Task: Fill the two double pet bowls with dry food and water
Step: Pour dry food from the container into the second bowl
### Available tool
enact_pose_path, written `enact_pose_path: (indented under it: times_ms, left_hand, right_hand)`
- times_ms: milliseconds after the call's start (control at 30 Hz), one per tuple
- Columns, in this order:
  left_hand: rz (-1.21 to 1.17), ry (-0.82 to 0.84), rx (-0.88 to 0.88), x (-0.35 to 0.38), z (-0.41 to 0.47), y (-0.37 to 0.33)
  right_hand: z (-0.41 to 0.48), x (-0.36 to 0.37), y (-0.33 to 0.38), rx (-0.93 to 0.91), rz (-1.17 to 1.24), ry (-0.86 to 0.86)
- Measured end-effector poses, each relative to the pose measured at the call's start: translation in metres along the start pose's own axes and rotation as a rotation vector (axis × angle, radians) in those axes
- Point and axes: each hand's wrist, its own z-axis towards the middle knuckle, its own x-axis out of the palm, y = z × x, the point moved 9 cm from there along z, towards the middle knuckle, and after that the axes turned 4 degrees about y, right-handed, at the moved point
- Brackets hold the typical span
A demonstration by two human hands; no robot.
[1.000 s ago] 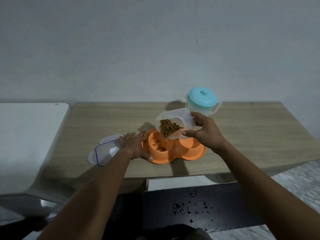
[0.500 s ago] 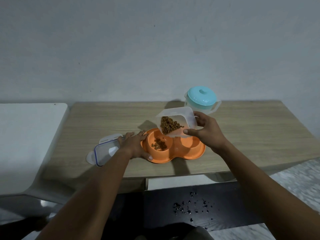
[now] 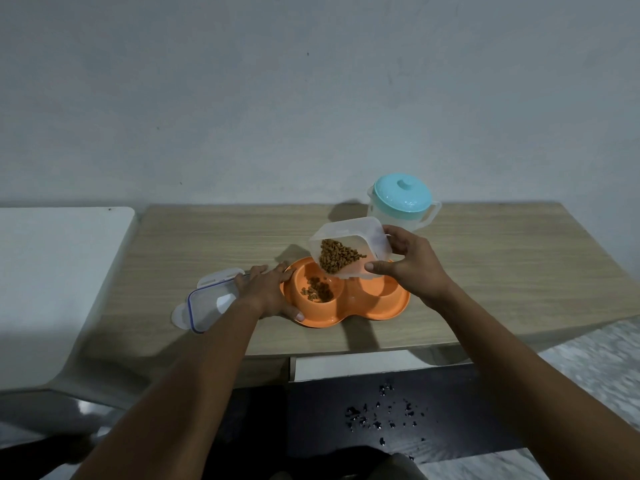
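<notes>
The right hand [image 3: 412,268] grips a clear plastic container [image 3: 349,247] of brown kibble, tilted over the orange plastic double pet bowl [image 3: 346,296] on the wooden table [image 3: 502,271]. The left hand [image 3: 266,289] lies spread against the bowl's left edge; kibble [image 3: 317,292] sits in its left well. A teal-lidded jug [image 3: 401,202] stands behind

Both bare forearms reach forward from the bottom edge, converging toward the middle. The left hand [image 3: 266,292] lies palm down, fingers together and pointing forward and right, thumb stretched out along the near side and pressing against an orange bowl [image 3: 346,299] just beyond its fingertips. The right hand [image 3: 408,265] is raised higher, wrist bent, thumb nearest the camera and fingers curled around the far side, clamped on a tilted clear container [image 3: 349,247] held between them.
</notes>
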Motion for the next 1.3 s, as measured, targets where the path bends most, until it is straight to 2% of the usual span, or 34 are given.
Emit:
enact_pose_path:
  times_ms: [833, 1133, 1300]
  left_hand:
    - [-0.011, 0.004, 0.021, 0.005, 0.008, 0.004]
    - [-0.011, -0.001, 0.006, 0.005, 0.008, 0.006]
    - [-0.008, -0.01, 0.013, 0.006, 0.009, 0.006]
  right_hand:
    - [-0.002, 0.002, 0.003, -0.01, 0.019, 0.017]
    - [-0.004, 0.001, -0.007, 0.062, 0.154, 0.015]
    - [-0.006, 0.006, -0.02, 0.189, 0.483, -0.014]
